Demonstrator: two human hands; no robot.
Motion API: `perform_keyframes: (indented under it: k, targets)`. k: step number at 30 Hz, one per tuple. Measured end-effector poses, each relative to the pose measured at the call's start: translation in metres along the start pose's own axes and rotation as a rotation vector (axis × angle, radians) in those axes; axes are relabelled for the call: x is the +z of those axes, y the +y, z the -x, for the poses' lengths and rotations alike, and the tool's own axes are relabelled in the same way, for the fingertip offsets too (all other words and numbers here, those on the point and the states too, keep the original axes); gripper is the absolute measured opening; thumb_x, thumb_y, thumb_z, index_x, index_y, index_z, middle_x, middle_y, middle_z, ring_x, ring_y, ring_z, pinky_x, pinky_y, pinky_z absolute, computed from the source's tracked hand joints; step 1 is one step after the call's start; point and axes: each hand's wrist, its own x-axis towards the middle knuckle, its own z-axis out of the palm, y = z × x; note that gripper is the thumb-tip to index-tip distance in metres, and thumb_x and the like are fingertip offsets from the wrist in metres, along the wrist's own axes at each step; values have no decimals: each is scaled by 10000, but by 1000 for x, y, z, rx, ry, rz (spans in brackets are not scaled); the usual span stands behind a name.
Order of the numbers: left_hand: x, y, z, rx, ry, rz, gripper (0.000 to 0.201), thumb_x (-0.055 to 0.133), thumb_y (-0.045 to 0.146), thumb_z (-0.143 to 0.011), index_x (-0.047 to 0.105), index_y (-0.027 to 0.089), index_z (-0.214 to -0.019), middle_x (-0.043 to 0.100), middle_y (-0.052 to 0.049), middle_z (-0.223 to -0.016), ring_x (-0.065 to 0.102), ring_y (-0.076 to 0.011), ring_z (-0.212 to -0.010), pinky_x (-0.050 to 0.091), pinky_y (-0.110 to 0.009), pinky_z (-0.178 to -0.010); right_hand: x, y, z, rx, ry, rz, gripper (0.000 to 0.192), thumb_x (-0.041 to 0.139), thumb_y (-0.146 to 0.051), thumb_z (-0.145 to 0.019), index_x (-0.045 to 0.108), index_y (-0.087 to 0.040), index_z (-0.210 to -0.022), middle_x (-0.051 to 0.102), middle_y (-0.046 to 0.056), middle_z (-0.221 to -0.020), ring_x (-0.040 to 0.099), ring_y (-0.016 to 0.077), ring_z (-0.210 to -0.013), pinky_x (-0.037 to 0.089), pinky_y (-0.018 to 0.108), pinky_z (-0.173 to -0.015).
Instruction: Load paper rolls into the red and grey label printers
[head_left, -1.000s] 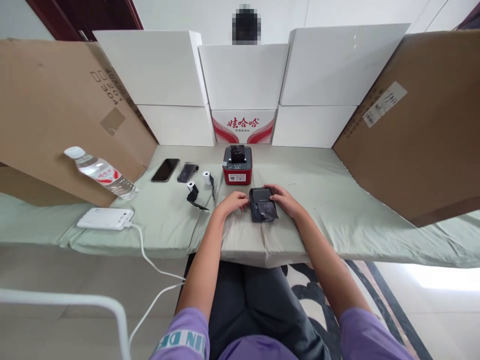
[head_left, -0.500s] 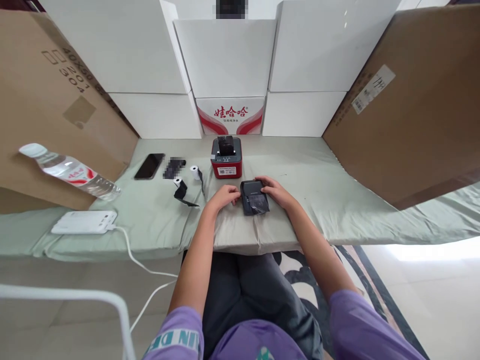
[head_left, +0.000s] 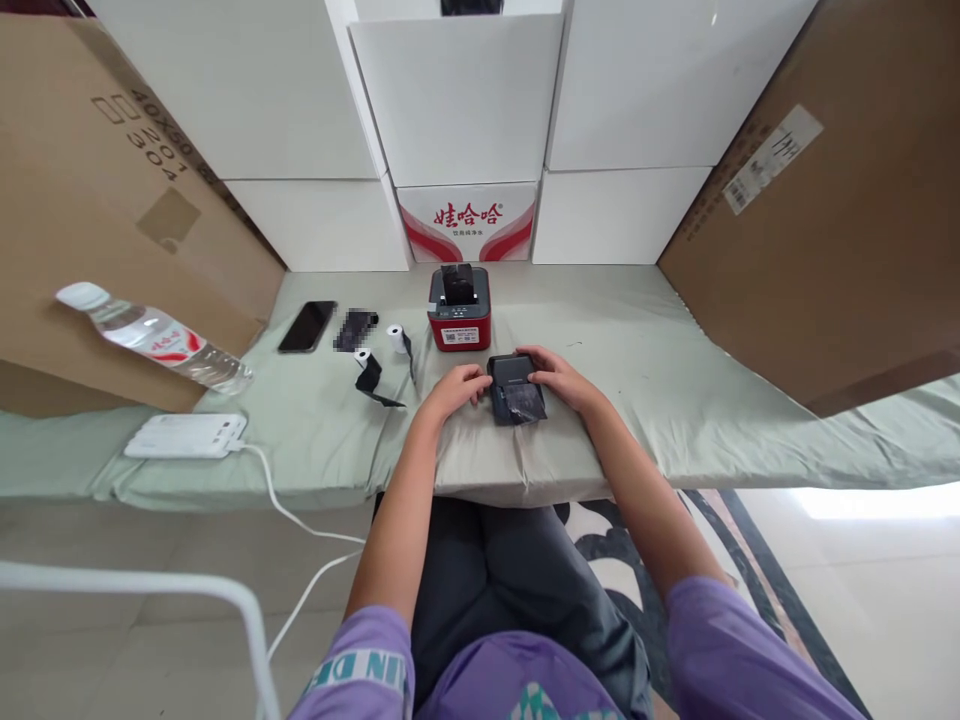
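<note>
A small black portable printer [head_left: 514, 372] lies on the cloth in front of me, with a shiny black strip [head_left: 523, 402] spread over its front part. My right hand [head_left: 559, 377] grips its right side, thumb on top and fingers around the far edge. At the left edge, my left hand [head_left: 459, 390] is closed, its curled fingertips against the casing. Just behind stands a red and black desktop printer [head_left: 460, 318] with black paper sticking out of its top. To the left are two small paper rolls, one nearer [head_left: 367, 372] and one farther [head_left: 398, 340], with black tails unrolled.
A dark phone [head_left: 308, 327] and a blurred-out black item [head_left: 355, 330] lie at left. A water bottle [head_left: 161, 340] and a white power bank [head_left: 186, 437] with a cable are farther left. Cardboard boxes [head_left: 840, 230] flank the bench; white boxes [head_left: 465, 110] line the back.
My view has shifted slightly, so everything sits a little farther right and higher. My left fingertips have closed up against the portable printer's left edge. The printer stays in place.
</note>
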Motion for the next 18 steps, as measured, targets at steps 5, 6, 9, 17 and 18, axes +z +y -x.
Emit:
perform_keyframes:
  k: [5,6,9,17,18]
  targets:
    - [1,-1,0,-6,6,-31,387,666,533,-861,535,190,-739,578,15,-674,542,-108,-565,432,-256,-586,1,-1,1,-3,-20,0,577,678,-212,-713,651,-273,-1285,658,40,-1421,545,300,-1400,344,521,-1265]
    - [1,-2,0,-13,8,-29,392,681,535,-850,530,191,-740,572,17,-672,534,-107,-559,426,-255,-572,1,-1,1,-4,-23,-5,582,679,-210,-713,648,-272,-1291,654,41,-1425,544,300,-1401,343,521,-1267]
    - [2,0,-1,-31,-13,-3,381,718,511,-820,520,194,-742,551,23,-667,527,-105,-560,417,-252,-556,1,-1,2,6,-33,-23,604,691,-215,-717,638,-272,-1316,631,47,-1455,527,304,-1423,333,521,-1276]
    - [0,5,-2,-20,-38,17,411,753,518,-772,506,192,-732,518,37,-625,500,-101,-555,382,-245,-551,1,0,1,11,-27,-43,671,702,-230,-701,604,-252,-1364,618,73,-1466,519,314,-1429,328,534,-1275]
    - [-1,4,-2,-6,-45,20,415,747,531,-773,516,188,-736,525,34,-632,501,-101,-558,382,-243,-551,2,0,2,10,-11,-30,648,697,-229,-703,617,-252,-1345,623,73,-1459,519,313,-1430,321,529,-1280]
